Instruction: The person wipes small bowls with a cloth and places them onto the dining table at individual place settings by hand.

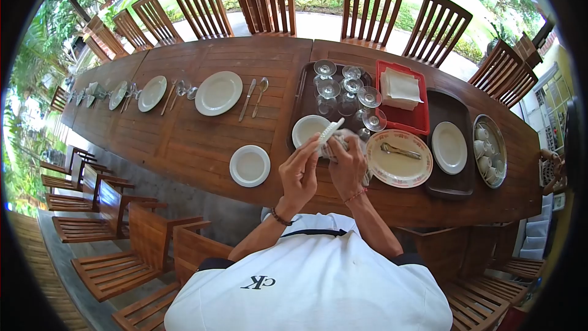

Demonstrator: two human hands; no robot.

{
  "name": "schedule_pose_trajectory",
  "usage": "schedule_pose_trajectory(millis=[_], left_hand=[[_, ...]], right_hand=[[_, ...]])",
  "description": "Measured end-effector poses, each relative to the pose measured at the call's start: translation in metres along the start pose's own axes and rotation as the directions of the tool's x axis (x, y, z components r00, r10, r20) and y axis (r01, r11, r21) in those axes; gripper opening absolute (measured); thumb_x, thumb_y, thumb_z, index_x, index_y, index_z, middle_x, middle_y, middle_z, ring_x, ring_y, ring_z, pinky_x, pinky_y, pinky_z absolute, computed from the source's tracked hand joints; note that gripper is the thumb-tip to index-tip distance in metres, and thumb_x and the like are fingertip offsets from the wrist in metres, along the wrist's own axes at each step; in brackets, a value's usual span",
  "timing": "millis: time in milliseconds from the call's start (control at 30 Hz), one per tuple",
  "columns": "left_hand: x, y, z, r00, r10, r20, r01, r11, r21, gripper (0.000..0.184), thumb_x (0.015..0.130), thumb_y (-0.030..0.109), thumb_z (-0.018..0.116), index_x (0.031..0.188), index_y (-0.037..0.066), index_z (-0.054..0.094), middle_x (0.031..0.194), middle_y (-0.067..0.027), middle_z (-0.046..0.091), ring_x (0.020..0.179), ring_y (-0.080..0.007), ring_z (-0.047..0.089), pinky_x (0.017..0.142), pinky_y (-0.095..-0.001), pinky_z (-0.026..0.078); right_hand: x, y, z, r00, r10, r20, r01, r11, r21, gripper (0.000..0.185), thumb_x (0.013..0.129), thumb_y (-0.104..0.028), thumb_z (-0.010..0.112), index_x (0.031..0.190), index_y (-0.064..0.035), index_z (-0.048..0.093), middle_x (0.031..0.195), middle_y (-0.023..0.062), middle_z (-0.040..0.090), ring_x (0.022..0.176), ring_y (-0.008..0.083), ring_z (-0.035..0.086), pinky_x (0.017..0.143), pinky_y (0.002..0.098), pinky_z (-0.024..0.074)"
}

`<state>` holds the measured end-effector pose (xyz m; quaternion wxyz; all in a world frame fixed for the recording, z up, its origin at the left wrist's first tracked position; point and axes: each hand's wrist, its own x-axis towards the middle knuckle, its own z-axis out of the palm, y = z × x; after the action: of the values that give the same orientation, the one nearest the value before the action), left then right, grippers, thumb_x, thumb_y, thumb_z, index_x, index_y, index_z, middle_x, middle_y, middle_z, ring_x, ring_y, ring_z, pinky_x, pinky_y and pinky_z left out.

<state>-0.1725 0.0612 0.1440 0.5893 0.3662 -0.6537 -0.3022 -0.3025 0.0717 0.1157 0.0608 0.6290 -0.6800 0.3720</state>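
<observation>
On the bench [177,141], a brown tray [298,101] carries stemmed glasses [352,84] and a white bowl [310,130], a red tray [421,124] holds paper napkins [400,86], a floral-rimmed platter [392,175] bears metal cutlery [400,151], and a round metal tray [503,175] contains cups [484,149]. The left hand [299,175] pinches a small white dish [331,130], seen nearly edge-on at the fingertips, above the brown tray's near edge; the right hand [349,168], closed around a cloth [335,147], is just beside the dish.
</observation>
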Motion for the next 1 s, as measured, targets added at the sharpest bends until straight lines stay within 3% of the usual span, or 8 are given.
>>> schedule_pose_trajectory(millis=[200, 267, 400, 500, 667, 800, 900, 1000], left_hand=[[0.000, -0.019, -0.001, 0.998, -0.054, 0.032, 0.057, 0.996, -0.075, 0.024, 0.094, 0.002, 0.054, 0.115, -0.002, 0.064, 0.116, -0.0160, 0.066, 0.108, -0.0220, 0.063, 0.090, -0.0314, 0.049], [-0.001, -0.033, -0.005, 0.987, -0.099, -0.130, 0.081, 0.987, -0.137, 0.024, 0.092, -0.002, 0.054, 0.114, -0.001, 0.064, 0.116, -0.0153, 0.066, 0.106, -0.0204, 0.064, 0.089, -0.0301, 0.050], [0.002, -0.044, -0.025, 0.948, -0.240, -0.208, 0.214, 0.967, -0.138, 0.026, 0.093, -0.001, 0.053, 0.118, -0.002, 0.063, 0.114, -0.0148, 0.067, 0.105, -0.0187, 0.063, 0.087, -0.0284, 0.050], [-0.006, -0.039, -0.019, 0.944, -0.286, -0.161, 0.270, 0.956, -0.113, 0.026, 0.093, -0.001, 0.054, 0.117, -0.003, 0.063, 0.115, -0.0143, 0.067, 0.106, -0.0181, 0.062, 0.089, -0.0278, 0.049], [-0.017, -0.021, 0.010, 0.984, -0.130, -0.121, 0.109, 0.980, -0.164, 0.027, 0.095, 0.006, 0.056, 0.119, -0.003, 0.062, 0.114, -0.0110, 0.067, 0.100, -0.0131, 0.062, 0.086, -0.0254, 0.049], [-0.008, -0.022, -0.013, 0.952, -0.295, -0.078, 0.267, 0.930, -0.253, 0.027, 0.094, 0.003, 0.055, 0.119, -0.003, 0.062, 0.118, -0.0119, 0.065, 0.105, -0.0143, 0.061, 0.090, -0.0267, 0.048], [-0.010, -0.017, -0.017, 0.948, -0.316, -0.041, 0.299, 0.926, -0.229, 0.027, 0.094, 0.000, 0.054, 0.119, -0.002, 0.062, 0.119, -0.0123, 0.065, 0.104, -0.0137, 0.061, 0.090, -0.0270, 0.048], [-0.025, -0.014, -0.006, 0.954, -0.301, 0.006, 0.295, 0.930, -0.218, 0.027, 0.094, 0.000, 0.054, 0.119, -0.002, 0.063, 0.118, -0.0112, 0.066, 0.100, -0.0116, 0.061, 0.088, -0.0260, 0.049]], right_hand=[[-0.004, -0.003, -0.009, 0.945, 0.030, 0.326, -0.070, 0.991, 0.110, 0.047, 0.065, -0.004, 0.070, 0.109, -0.0216, 0.068, 0.095, 0.0099, 0.058, 0.088, 0.0300, 0.062, 0.071, 0.0436, 0.0505], [0.000, 0.008, -0.016, 0.864, -0.099, 0.494, -0.049, 0.959, 0.278, 0.044, 0.066, -0.004, 0.069, 0.107, -0.0187, 0.068, 0.089, 0.0118, 0.060, 0.080, 0.0313, 0.062, 0.069, 0.0431, 0.0497], [0.008, 0.015, -0.032, 0.893, 0.030, 0.449, -0.208, 0.912, 0.354, 0.037, 0.068, -0.005, 0.068, 0.104, -0.0144, 0.067, 0.084, 0.0130, 0.061, 0.076, 0.0333, 0.062, 0.068, 0.0422, 0.0491], [0.026, 0.003, -0.042, 0.981, 0.137, 0.137, -0.180, 0.905, 0.386, 0.031, 0.071, -0.003, 0.066, 0.102, -0.0092, 0.065, 0.088, 0.0143, 0.060, 0.081, 0.0360, 0.061, 0.069, 0.0425, 0.0492], [0.008, -0.027, -0.017, 0.990, 0.111, 0.085, -0.138, 0.869, 0.475, 0.036, 0.070, -0.001, 0.067, 0.105, -0.0087, 0.065, 0.099, 0.0159, 0.059, 0.084, 0.0366, 0.061, 0.071, 0.0442, 0.0495], [-0.008, -0.020, -0.017, 0.941, -0.111, 0.319, -0.092, 0.825, 0.558, 0.037, 0.068, 0.001, 0.070, 0.105, -0.0042, 0.066, 0.092, 0.0142, 0.060, 0.082, 0.0331, 0.063, 0.071, 0.0373, 0.0506], [-0.002, -0.011, -0.020, 0.975, 0.096, 0.200, -0.163, 0.920, 0.355, 0.032, 0.069, 0.001, 0.069, 0.101, -0.0041, 0.066, 0.085, 0.0135, 0.061, 0.079, 0.0327, 0.062, 0.070, 0.0381, 0.0499], [0.012, 0.004, -0.018, 0.983, 0.175, 0.051, -0.179, 0.880, 0.440, 0.042, 0.066, -0.003, 0.071, 0.107, -0.0090, 0.065, 0.087, 0.0119, 0.060, 0.082, 0.0326, 0.062, 0.071, 0.0403, 0.0492]])
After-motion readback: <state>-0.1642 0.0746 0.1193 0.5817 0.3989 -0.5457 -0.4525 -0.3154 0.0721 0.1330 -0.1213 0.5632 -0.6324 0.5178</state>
